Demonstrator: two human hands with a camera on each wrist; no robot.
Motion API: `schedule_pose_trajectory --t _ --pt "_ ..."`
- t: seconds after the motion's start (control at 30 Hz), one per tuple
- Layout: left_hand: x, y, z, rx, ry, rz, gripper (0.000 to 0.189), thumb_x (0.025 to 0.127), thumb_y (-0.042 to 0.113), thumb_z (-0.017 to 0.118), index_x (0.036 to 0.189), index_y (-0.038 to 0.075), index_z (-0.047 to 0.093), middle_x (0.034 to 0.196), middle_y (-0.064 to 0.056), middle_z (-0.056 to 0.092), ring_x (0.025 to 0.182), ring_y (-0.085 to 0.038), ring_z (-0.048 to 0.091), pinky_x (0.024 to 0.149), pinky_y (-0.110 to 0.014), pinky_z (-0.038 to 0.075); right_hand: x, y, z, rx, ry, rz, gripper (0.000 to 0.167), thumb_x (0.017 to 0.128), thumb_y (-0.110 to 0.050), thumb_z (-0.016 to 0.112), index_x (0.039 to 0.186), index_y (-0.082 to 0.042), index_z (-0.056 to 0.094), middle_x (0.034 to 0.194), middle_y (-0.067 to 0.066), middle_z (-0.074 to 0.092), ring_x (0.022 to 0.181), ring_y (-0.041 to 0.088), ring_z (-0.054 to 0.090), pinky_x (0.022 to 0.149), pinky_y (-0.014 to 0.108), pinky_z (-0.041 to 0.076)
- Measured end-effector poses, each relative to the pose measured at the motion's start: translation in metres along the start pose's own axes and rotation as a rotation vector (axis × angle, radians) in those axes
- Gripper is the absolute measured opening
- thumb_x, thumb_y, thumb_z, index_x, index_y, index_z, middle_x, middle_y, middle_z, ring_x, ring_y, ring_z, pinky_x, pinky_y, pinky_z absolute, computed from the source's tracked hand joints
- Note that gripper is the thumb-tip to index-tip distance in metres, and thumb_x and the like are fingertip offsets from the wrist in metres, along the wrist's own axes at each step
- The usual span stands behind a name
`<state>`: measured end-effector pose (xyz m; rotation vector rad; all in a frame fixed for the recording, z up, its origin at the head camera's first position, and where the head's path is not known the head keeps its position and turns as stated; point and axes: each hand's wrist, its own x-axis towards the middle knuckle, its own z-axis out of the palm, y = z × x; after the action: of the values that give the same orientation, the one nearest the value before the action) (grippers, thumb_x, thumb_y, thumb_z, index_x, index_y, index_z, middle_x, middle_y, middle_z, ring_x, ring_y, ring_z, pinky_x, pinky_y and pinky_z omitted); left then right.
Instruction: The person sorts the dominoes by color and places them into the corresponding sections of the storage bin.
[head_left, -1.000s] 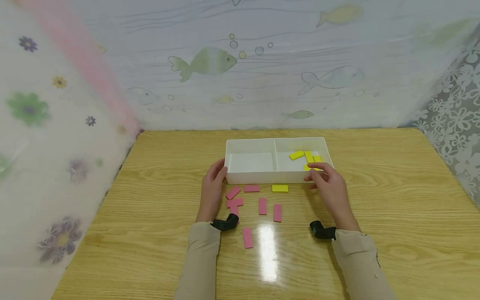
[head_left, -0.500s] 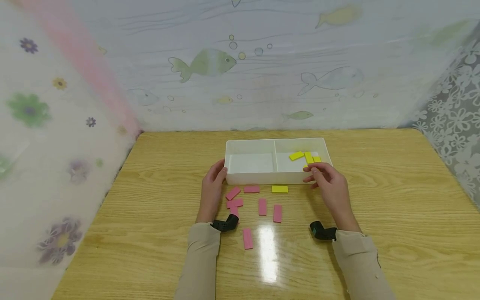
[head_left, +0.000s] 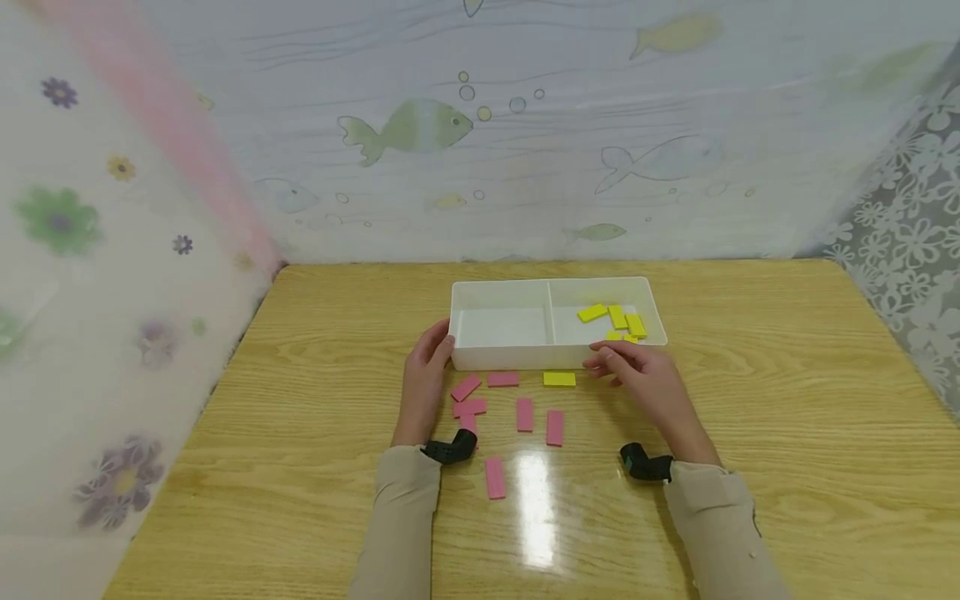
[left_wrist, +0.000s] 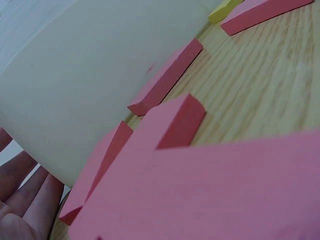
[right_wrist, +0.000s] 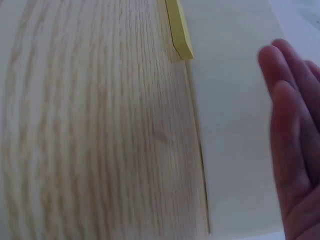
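Note:
A white two-compartment box [head_left: 501,357] stands on the table. My left hand [head_left: 424,375] touches its left end, thumb by the near corner; in the left wrist view the fingers [left_wrist: 37,197] lie extended beside the box wall. My right hand [head_left: 643,372] hovers at the front wall of the right compartment, fingers slightly bent and nothing between them. A flat yellow block [head_left: 559,380] lies on the table left of that hand, along the front wall. Several yellow blocks [head_left: 592,313] lie in the right compartment; the left compartment holds none.
Several flat pink blocks [head_left: 525,415] lie scattered on the wooden table [head_left: 315,450] in front of the box. Two of them [head_left: 469,407] overlap near my left wrist. Behind the table stands a wall covering [head_left: 525,167] printed with fish.
My right hand has moved left along the box's front wall, away from the yellow blocks in the right compartment, uncovering more of them. The left hand has stayed put.

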<state>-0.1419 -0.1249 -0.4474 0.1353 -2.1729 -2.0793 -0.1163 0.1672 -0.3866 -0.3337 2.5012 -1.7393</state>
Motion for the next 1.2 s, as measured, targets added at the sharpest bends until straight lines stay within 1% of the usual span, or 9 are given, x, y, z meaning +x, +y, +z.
schedule_pose_trajectory --t 0.1,0.23,0.33,0.53,0.63,0.8,0.97,1.07,1.2 --pt "0.001 0.0 0.0 0.006 0.004 0.003 0.042 0.091 0.035 0.049 0.128 0.015 0.049 0.128 0.001 0.048 0.112 -0.006 0.045 0.094 -0.031 0.037 0.0 -0.001 0.0 -0.043 -0.087 0.006 0.033 0.093 -0.02 0.047 0.118 0.001 0.054 0.105 0.016 0.062 0.084 0.029 0.062 0.074 0.044 0.049" --pt "0.0 -0.001 0.0 -0.004 0.003 -0.011 0.038 0.092 0.03 0.049 0.127 0.016 0.049 0.128 0.002 0.049 0.112 -0.007 0.045 0.094 -0.031 0.037 -0.001 0.0 0.0 -0.058 -0.157 0.012 0.034 0.093 -0.018 0.048 0.122 0.0 0.052 0.113 0.015 0.058 0.083 0.029 0.063 0.076 0.046 0.047" --pt "0.0 -0.002 -0.001 -0.012 0.001 -0.017 0.038 0.092 0.03 0.049 0.127 0.017 0.049 0.128 0.002 0.048 0.113 -0.007 0.045 0.094 -0.031 0.037 0.001 0.008 0.0 -0.051 -0.186 0.015 0.035 0.092 -0.019 0.05 0.123 -0.002 0.051 0.116 0.014 0.056 0.084 0.027 0.063 0.077 0.043 0.048" --pt "0.0 -0.001 0.0 0.007 0.01 -0.018 0.039 0.091 0.032 0.049 0.128 0.017 0.049 0.127 0.003 0.048 0.113 -0.007 0.045 0.094 -0.031 0.037 0.006 0.031 -0.001 -0.058 -0.229 0.012 0.038 0.091 -0.027 0.051 0.126 -0.01 0.05 0.118 0.009 0.055 0.085 0.02 0.063 0.076 0.028 0.049" --pt "0.0 0.0 0.0 0.014 0.013 -0.024 0.039 0.091 0.032 0.049 0.127 0.018 0.049 0.127 0.004 0.049 0.113 -0.006 0.045 0.094 -0.03 0.036 0.007 0.034 -0.001 -0.045 -0.261 0.017 0.041 0.091 -0.029 0.052 0.127 -0.01 0.049 0.119 0.01 0.054 0.088 0.021 0.062 0.077 0.028 0.049" --pt "0.0 0.001 0.0 0.017 0.012 -0.033 0.038 0.091 0.033 0.049 0.127 0.019 0.049 0.127 0.004 0.048 0.113 -0.005 0.044 0.095 -0.03 0.036 0.007 0.033 0.002 -0.104 -0.293 0.051 0.042 0.09 -0.031 0.052 0.127 -0.012 0.049 0.121 0.008 0.053 0.086 0.018 0.063 0.08 0.033 0.048" --pt "0.0 0.002 0.0 0.029 0.013 -0.03 0.04 0.091 0.034 0.049 0.128 0.019 0.049 0.128 0.004 0.048 0.113 -0.006 0.044 0.095 -0.031 0.035 0.007 0.029 0.006 -0.187 -0.304 0.075 0.039 0.09 -0.034 0.051 0.123 -0.013 0.052 0.113 0.008 0.058 0.083 0.014 0.062 0.08 0.038 0.046" --pt "0.0 0.003 0.0 0.034 0.017 -0.025 0.04 0.091 0.035 0.049 0.127 0.019 0.049 0.128 0.003 0.048 0.113 -0.005 0.044 0.095 -0.031 0.036 0.007 0.029 0.01 -0.243 -0.302 0.074 0.036 0.09 -0.032 0.052 0.121 -0.013 0.054 0.105 0.004 0.061 0.079 0.013 0.061 0.075 0.035 0.045" --pt "-0.001 0.002 0.0 0.031 0.015 -0.034 0.04 0.091 0.034 0.049 0.128 0.019 0.049 0.128 0.003 0.048 0.113 -0.006 0.044 0.095 -0.03 0.036 0.007 0.029 0.014 -0.327 -0.292 0.041 0.035 0.089 -0.027 0.056 0.121 -0.013 0.054 0.095 0.0 0.061 0.071 0.012 0.057 0.067 0.031 0.044"
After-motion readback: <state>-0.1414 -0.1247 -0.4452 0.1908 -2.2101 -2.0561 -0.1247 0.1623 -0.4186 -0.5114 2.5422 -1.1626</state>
